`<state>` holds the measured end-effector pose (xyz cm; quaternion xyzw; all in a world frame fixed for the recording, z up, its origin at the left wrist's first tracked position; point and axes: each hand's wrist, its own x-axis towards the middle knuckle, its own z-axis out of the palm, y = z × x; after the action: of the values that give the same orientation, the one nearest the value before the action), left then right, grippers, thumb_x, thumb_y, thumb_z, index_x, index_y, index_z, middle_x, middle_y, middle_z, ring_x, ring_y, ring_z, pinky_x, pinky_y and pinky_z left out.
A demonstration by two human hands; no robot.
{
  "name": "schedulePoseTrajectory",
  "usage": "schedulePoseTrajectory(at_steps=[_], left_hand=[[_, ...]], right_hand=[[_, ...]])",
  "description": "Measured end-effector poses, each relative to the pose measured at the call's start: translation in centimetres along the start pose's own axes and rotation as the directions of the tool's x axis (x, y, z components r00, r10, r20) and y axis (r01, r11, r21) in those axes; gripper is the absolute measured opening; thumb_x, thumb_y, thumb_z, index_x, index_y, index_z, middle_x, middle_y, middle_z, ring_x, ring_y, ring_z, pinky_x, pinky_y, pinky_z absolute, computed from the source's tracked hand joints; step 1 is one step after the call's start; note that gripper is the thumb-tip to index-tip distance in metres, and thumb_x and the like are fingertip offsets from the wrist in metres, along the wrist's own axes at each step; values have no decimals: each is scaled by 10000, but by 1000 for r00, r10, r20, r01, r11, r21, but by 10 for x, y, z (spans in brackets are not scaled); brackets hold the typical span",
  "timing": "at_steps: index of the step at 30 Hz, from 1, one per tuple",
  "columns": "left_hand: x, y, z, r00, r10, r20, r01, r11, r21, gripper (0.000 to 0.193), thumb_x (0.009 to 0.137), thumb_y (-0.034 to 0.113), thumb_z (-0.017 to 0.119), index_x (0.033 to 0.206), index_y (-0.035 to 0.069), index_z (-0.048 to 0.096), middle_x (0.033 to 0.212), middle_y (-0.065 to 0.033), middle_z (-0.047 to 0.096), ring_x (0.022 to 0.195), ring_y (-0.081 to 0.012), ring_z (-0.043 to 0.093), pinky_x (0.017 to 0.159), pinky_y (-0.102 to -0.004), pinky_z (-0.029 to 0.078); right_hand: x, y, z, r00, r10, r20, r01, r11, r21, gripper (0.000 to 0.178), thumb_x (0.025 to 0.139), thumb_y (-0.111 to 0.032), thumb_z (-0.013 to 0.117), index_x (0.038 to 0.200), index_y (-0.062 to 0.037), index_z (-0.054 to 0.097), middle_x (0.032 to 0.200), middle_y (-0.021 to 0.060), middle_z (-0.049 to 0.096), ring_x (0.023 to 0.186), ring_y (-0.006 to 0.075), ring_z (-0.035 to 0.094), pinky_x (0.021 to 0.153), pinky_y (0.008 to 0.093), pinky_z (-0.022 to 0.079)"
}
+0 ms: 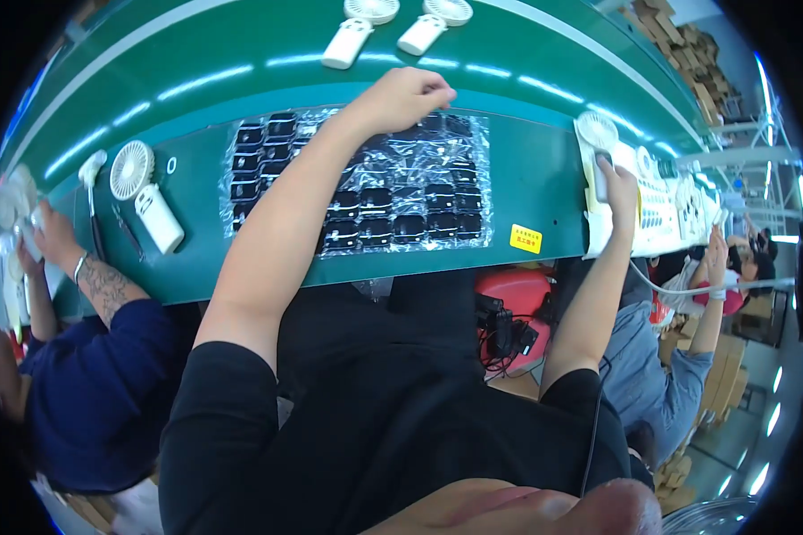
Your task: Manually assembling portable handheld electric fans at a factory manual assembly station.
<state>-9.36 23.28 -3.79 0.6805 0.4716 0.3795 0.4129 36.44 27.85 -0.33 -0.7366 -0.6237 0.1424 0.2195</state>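
My left hand (403, 101) reaches over the far edge of a clear plastic sheet of black parts (406, 201). Its fingers are curled in, and nothing shows in them. Off to the right, my right hand (622, 192) is closed around the handle of a small white handheld fan (597, 131), at the edge of a white sheet (656, 214). Two white handheld fans, one to the left (348, 40) and one to the right (423, 34), lie on the green belt beyond my left hand.
Another white fan (158, 217) lies left of the black parts, near a hammer-like tool (93, 192). A yellow label (527, 239) is on the green table (535, 192). Co-workers sit on both sides; the left one's hand (55, 239) holds a fan. Cables rest on a red stool (517, 290).
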Motion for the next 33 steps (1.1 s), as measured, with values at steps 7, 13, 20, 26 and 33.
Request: schedulePoseTrajectory(at_steps=[7,13,20,26,33], left_hand=[[-8,8,-3,998,43,-38,-37,988,147,320,974,282,617,1073,-9,707,965,-133,748,878,-202,700,808,-318,538],[-3,3,-6,973,48,-225,-34,997,68,301,974,283,615,1042,11,724,954,-102,750,875,-187,704,774,-310,544],[7,4,-28,878,-322,-355,100,847,-521,355,993,305,576,1123,-15,656,919,-83,710,790,-160,682,664,-294,545],[2,3,-23,924,-354,-145,93,577,-811,382,1003,320,562,1139,-30,631,906,-80,695,796,-166,668,662,-307,546],[14,25,-30,901,-118,-418,-228,691,-686,280,986,232,558,1091,-13,647,907,-79,698,743,-164,673,645,-297,543]], right_hand=[[31,-30,38,855,-426,-296,227,821,-524,629,904,-504,623,1205,48,659,1048,288,690,1107,394,648,987,404,467],[40,-261,135,951,-105,291,92,994,57,661,925,-593,561,1204,1,639,1050,141,677,879,246,687,711,374,572],[76,-279,210,898,-291,331,189,933,307,393,909,-340,650,1081,12,623,681,46,607,482,169,550,458,325,464],[-63,-273,140,833,-508,221,253,704,664,346,959,-297,589,956,36,682,758,121,672,613,166,633,525,311,485],[-94,-225,135,695,-719,1,648,627,434,444,946,-391,640,1217,-40,650,1045,117,671,941,237,671,814,361,554]])
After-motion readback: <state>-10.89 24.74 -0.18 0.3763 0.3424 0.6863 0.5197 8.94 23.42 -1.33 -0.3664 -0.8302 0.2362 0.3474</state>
